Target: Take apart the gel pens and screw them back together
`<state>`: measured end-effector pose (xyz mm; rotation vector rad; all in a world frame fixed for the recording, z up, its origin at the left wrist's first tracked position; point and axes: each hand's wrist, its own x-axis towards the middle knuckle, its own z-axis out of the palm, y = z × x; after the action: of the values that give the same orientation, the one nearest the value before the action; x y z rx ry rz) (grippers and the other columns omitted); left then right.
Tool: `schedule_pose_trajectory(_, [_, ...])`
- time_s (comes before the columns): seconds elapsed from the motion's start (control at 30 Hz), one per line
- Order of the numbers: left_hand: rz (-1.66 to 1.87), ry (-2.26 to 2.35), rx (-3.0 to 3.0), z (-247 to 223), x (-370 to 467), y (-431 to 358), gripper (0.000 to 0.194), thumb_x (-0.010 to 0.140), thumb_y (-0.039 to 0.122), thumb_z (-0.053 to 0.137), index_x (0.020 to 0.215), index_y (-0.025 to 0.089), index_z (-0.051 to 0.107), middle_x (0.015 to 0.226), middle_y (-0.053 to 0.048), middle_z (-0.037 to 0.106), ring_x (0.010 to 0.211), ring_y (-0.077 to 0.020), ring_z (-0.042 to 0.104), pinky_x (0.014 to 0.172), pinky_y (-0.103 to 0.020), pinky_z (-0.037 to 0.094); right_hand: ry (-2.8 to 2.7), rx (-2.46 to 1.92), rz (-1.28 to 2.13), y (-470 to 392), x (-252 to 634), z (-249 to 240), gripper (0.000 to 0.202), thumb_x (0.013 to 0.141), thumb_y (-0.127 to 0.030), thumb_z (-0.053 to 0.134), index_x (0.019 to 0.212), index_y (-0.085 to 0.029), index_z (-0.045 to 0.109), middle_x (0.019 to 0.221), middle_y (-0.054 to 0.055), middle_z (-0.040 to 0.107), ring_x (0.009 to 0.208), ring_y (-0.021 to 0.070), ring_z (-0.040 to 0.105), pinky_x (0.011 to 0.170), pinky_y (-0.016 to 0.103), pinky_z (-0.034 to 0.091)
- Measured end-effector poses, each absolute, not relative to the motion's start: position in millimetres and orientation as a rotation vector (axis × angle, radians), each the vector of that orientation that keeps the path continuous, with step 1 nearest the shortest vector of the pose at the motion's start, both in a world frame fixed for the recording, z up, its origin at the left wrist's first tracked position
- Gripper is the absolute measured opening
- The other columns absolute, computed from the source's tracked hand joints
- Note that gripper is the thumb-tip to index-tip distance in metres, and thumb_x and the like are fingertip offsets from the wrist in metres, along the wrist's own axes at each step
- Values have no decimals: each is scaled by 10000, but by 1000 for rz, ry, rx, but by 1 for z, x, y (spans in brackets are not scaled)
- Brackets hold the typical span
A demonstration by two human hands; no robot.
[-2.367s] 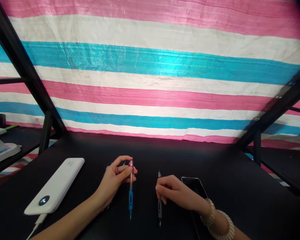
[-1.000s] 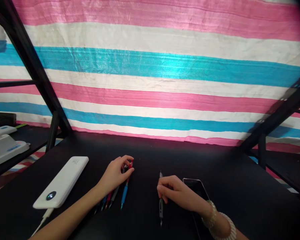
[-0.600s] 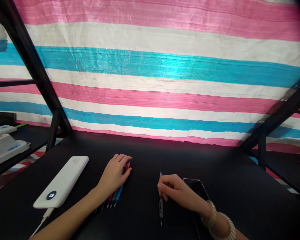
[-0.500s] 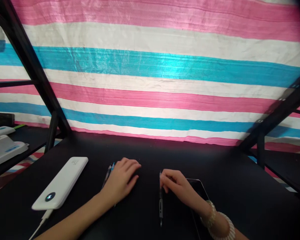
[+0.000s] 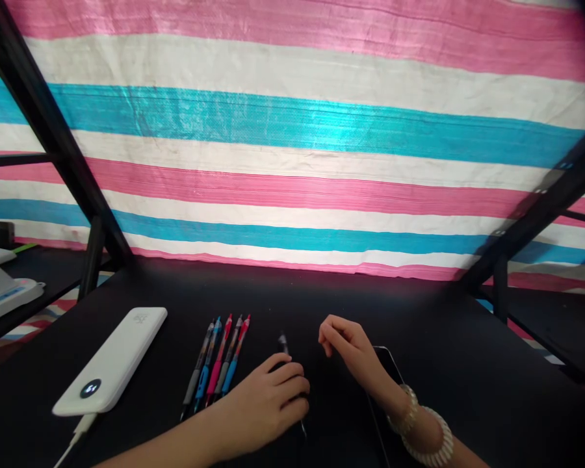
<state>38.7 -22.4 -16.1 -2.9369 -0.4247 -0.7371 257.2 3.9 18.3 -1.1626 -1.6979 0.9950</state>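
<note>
My left hand [image 5: 272, 404] is closed over a dark pen [image 5: 283, 340], its fingers curled along the barrel. Only the pen's two ends show past the hand. To the left of it, several click pens [image 5: 219, 364] with grey, blue and pink grips lie side by side, slanted on the black table [image 5: 331, 296]. My right hand [image 5: 344, 338] rests with its fingers curled in and no object visible in them. A dark phone or tablet [image 5: 376, 416] lies partly beneath my right wrist.
A white power bank [image 5: 114, 361] with a lit display and a plugged-in cable [image 5: 80, 432] lies at the left. Black frame bars [image 5: 53, 123] rise at both sides. A striped sheet [image 5: 292, 188] hangs behind the table. White devices [image 5: 4, 296] stand on the neighbouring surface.
My left hand has moved right and nearer me, uncovering the pen row, and now holds the pen that was by my right hand. My right hand has let that pen go and shifted slightly.
</note>
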Motion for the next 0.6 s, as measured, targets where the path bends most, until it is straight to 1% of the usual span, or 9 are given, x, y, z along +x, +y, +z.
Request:
schedule_pose_trajectory(0.07, [-741, -417, -2939, -13, 37, -22, 151, 945, 96, 561, 1000, 195, 662, 956, -47, 709, 1006, -219, 625, 1089, -431, 376, -1730, -1167, 1006, 3, 257, 17, 409, 976, -450, 510, 682, -175, 583, 566, -28, 505, 551, 132, 466, 549, 249, 346])
schedule_pose_trajectory(0.13, [-744, -426, -2934, -8, 34, -22, 218, 929, 69, 549, 1054, 212, 657, 888, -36, 695, 893, -200, 633, 1071, -445, 386, -1773, -1171, 1024, 2, 257, 17, 397, 987, -432, 508, 699, -170, 590, 587, -24, 522, 565, 131, 473, 553, 242, 347])
schedule_pose_trajectory(0.2, [-782, -451, -2891, -3, 31, -21, 264, 930, 54, 528, 1094, 217, 655, 845, -36, 689, 780, -182, 617, 975, -426, 444, -1850, -1162, 1064, -1, 257, 19, 389, 1005, -412, 494, 727, -167, 608, 614, -22, 542, 588, 129, 484, 567, 234, 357])
schedule_pose_trajectory(0.27, [-854, -510, -2822, -1, 27, -18, 279, 952, 61, 496, 1124, 213, 655, 855, -53, 703, 734, -182, 608, 834, -387, 479, -1967, -1137, 1124, -5, 256, 21, 383, 1023, -380, 472, 747, -166, 631, 649, -20, 567, 618, 126, 501, 588, 223, 370])
schedule_pose_trajectory(0.33, [-928, -591, -2784, -2, 24, -14, 279, 972, 84, 482, 1150, 213, 654, 880, -68, 720, 724, -192, 616, 725, -358, 466, -2093, -1111, 1206, -8, 254, 23, 359, 1024, -332, 477, 756, -167, 651, 659, -25, 580, 618, 118, 508, 585, 210, 373])
schedule_pose_trajectory(0.37, [-958, -634, -2788, -4, 22, -13, 273, 978, 99, 486, 1156, 215, 656, 888, -70, 728, 722, -195, 622, 695, -351, 454, -2151, -1096, 1245, -10, 253, 23, 338, 1015, -310, 493, 759, -165, 660, 652, -29, 582, 606, 112, 508, 571, 203, 369])
schedule_pose_trajectory(0.47, [-1007, -743, -2859, -10, 19, -11, 225, 979, 144, 523, 1118, 227, 679, 897, -69, 748, 725, -201, 643, 683, -346, 440, -2259, -1064, 1309, -13, 250, 21, 269, 981, -253, 540, 768, -159, 674, 609, -43, 565, 553, 95, 502, 527, 185, 354])
schedule_pose_trajectory(0.53, [-1027, -821, -2895, -12, 18, -10, 200, 978, 163, 534, 1061, 234, 701, 903, -71, 761, 726, -204, 658, 691, -346, 444, -2265, -1060, 1278, -13, 250, 19, 278, 979, -215, 525, 743, -157, 658, 588, -48, 542, 544, 90, 498, 530, 181, 357])
schedule_pose_trajectory(0.6, [-1068, -896, -2912, -11, 17, -11, 192, 978, 180, 539, 1024, 234, 717, 912, -77, 770, 731, -209, 671, 690, -342, 451, -2226, -1072, 1227, -12, 251, 20, 292, 983, -210, 516, 724, -158, 641, 586, -51, 523, 547, 89, 484, 535, 182, 354])
